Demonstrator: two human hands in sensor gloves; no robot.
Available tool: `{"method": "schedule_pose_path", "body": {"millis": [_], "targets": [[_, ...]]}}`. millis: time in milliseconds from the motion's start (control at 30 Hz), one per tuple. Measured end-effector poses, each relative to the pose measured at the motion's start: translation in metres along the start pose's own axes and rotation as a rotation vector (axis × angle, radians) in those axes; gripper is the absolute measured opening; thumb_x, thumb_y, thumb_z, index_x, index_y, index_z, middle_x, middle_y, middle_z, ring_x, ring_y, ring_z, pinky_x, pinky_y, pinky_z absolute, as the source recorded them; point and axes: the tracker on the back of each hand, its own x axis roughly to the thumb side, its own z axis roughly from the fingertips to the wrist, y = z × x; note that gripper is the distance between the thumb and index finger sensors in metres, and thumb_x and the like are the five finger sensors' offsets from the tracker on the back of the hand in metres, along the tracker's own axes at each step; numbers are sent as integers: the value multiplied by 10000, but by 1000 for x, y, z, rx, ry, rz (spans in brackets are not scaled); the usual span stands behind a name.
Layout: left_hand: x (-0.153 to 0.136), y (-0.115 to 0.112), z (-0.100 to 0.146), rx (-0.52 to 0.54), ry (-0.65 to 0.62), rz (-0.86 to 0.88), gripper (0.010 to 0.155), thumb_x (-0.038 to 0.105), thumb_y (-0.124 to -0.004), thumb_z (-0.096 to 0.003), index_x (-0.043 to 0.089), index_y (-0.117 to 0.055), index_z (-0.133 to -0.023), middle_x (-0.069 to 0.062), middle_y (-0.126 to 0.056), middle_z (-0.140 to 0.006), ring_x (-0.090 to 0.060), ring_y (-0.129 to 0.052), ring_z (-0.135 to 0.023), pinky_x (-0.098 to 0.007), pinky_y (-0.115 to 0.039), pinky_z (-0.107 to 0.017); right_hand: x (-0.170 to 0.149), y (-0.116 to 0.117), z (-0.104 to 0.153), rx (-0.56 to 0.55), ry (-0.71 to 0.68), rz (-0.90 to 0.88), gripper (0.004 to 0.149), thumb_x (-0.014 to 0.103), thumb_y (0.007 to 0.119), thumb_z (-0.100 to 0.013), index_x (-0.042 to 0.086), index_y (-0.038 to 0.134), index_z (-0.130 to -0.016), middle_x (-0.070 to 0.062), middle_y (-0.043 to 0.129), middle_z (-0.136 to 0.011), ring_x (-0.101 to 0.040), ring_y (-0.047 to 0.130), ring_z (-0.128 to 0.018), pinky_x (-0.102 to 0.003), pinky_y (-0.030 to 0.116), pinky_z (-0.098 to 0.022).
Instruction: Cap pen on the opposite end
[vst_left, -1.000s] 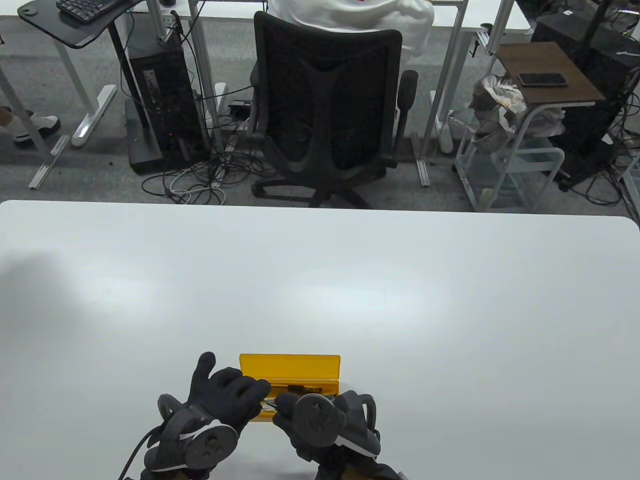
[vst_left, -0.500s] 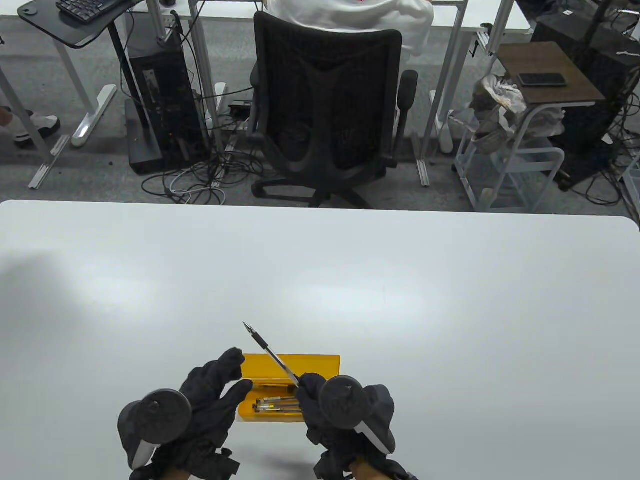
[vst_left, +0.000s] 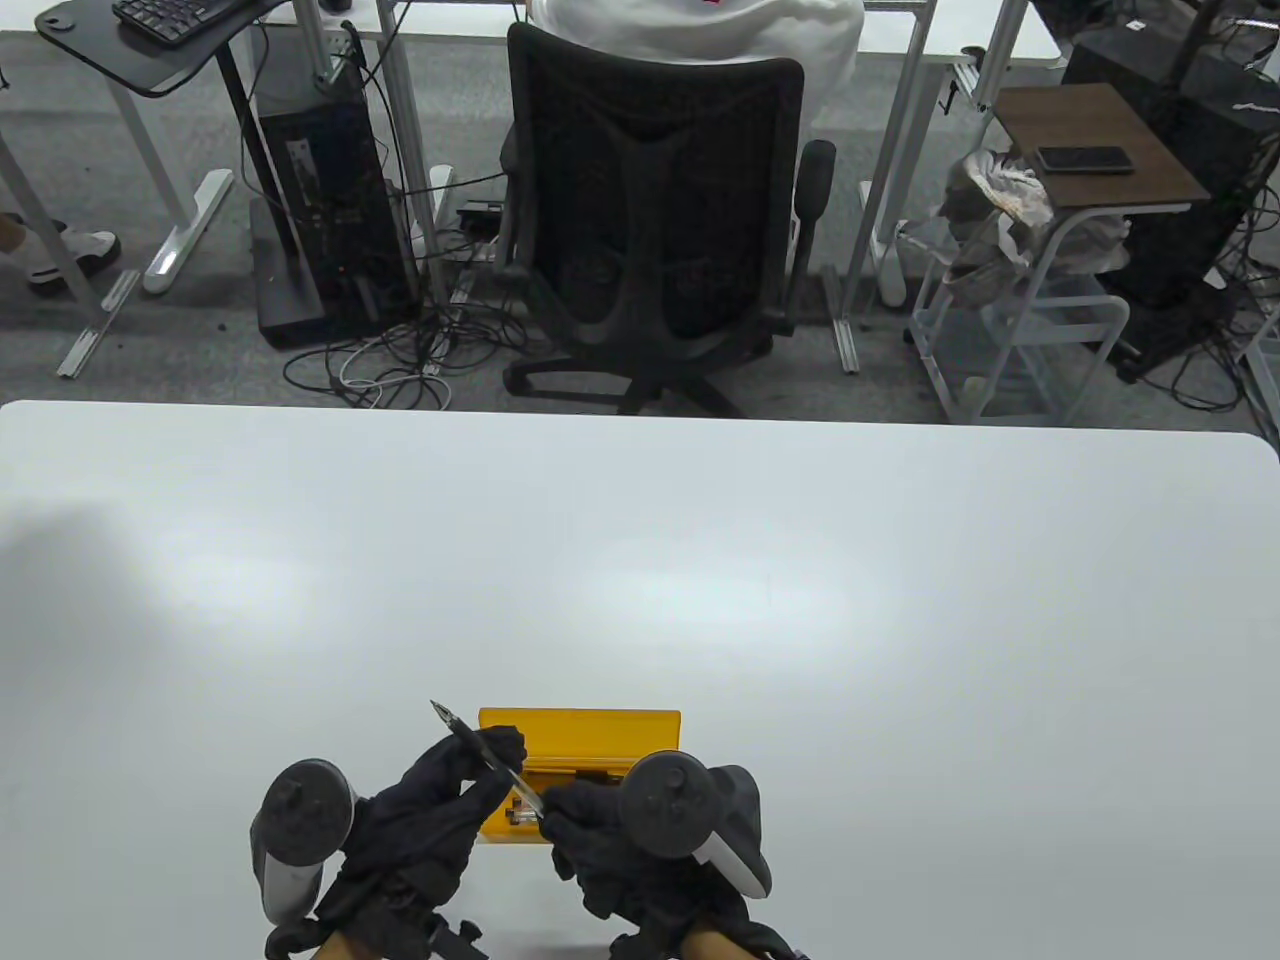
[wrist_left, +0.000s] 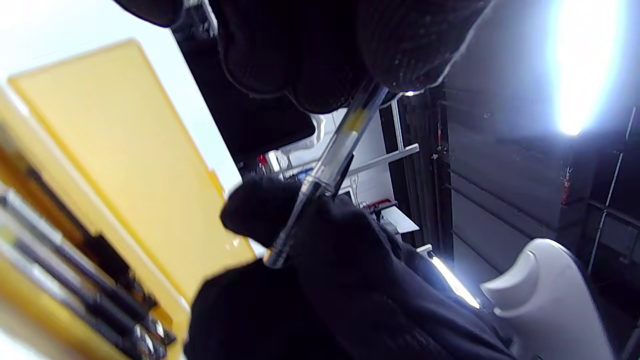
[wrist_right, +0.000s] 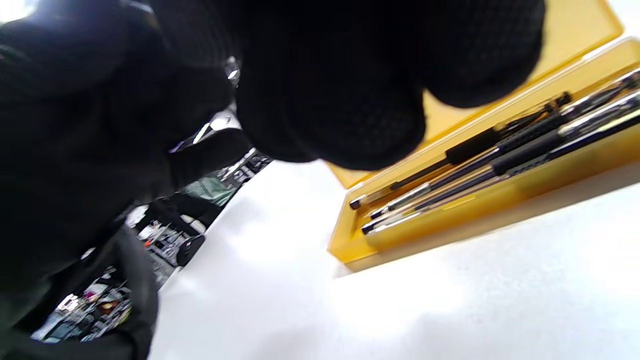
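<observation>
A clear pen (vst_left: 452, 722) with a black grip and bare tip points up-left, slanting above the left end of the open yellow pen case (vst_left: 600, 728). My left hand (vst_left: 490, 760) grips the pen around its grip section. My right hand (vst_left: 555, 805) pinches its rear end. In the left wrist view the clear barrel (wrist_left: 336, 155) runs from my left fingers (wrist_left: 300, 60) down into the right glove (wrist_left: 320, 240). I see no cap; the gloves hide what else they may hold.
The case holds several other pens (wrist_right: 490, 150) lying side by side, with its lid (wrist_left: 125, 165) open flat behind it. The white table (vst_left: 800, 600) stretches beyond. An office chair (vst_left: 655, 200) stands past the far edge.
The right hand lifted the pen out with its bare tip up, then lowered it to the left. The left hand, open half a second ago, now grips the pen's front part.
</observation>
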Motion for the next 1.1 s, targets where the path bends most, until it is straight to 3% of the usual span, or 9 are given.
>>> {"method": "schedule_pose_path", "body": {"millis": [67, 133, 233, 333, 433, 533, 767, 1100], "targets": [[1, 16, 0, 133, 13, -92, 499, 317, -761, -544, 173, -708, -1019, -135, -791, -1004, -374, -763, -890, -715, -462, -722, -5, -3, 1, -17, 34, 90, 513, 369, 738, -448, 74, 852, -851, -69, 1047, -529, -193, 1044, -334, -404, 876, -298], [-4, 31, -3, 179, 57, -246, 500, 302, -774, -535, 118, -723, -998, -198, -848, -962, -425, -858, -823, -693, -563, -669, -8, -4, 2, -40, 56, 127, 526, 382, 734, -450, 77, 843, -864, -70, 1046, -545, -194, 1045, -345, -405, 876, -304], [-18, 50, -4, 204, 199, -561, 505, 322, -821, -515, 67, -760, -946, -198, -962, -780, -379, -961, -645, -634, -661, -608, -11, -5, 1, -35, 69, 103, 525, 382, 734, -451, 80, 842, -866, -80, 1045, -557, -206, 1045, -357, -414, 872, -311], [-34, 55, -9, 162, 342, -825, 507, 348, -857, -503, 61, -805, -917, -181, -995, -703, -351, -981, -571, -611, -689, -590, -12, -6, 1, -72, 55, 130, 528, 388, 735, -449, 84, 842, -867, -78, 1044, -560, -204, 1045, -360, -412, 873, -313], [-50, 47, -15, 60, 498, -939, 525, 360, -873, -502, 50, -801, -919, -174, -998, -683, -340, -982, -552, -602, -694, -587, -13, -8, 1, -107, 44, 137, 536, 396, 734, -446, 85, 839, -870, -79, 1044, -562, -204, 1045, -361, -412, 873, -313], [-61, 38, -22, -15, 551, -1078, 531, 371, -882, -495, 50, -811, -912, -165, -1003, -664, -328, -982, -532, -595, -699, -587, -13, -9, 2, -108, 36, 119, 537, 398, 734, -446, 85, 839, -870, -82, 1044, -561, -205, 1045, -361, -412, 873, -313], [-73, 21, -26, -120, 641, -1191, 554, 377, -900, -489, 41, -807, -920, -161, -1003, -649, -326, -978, -516, -595, -692, -594, -12, -7, 1, -99, 22, 153, 537, 399, 734, -447, 88, 838, -872, -81, 1043, -565, -205, 1045, -363, -412, 873, -316], [-74, 13, -25, -86, 633, -1261, 565, 385, -885, -491, 39, -791, -927, -150, -991, -645, -322, -972, -511, -597, -683, -599, -11, -5, 1, -80, 19, 161, 536, 395, 732, -447, 93, 832, -879, -81, 1040, -576, -208, 1044, -374, -415, 871, -322]]}}
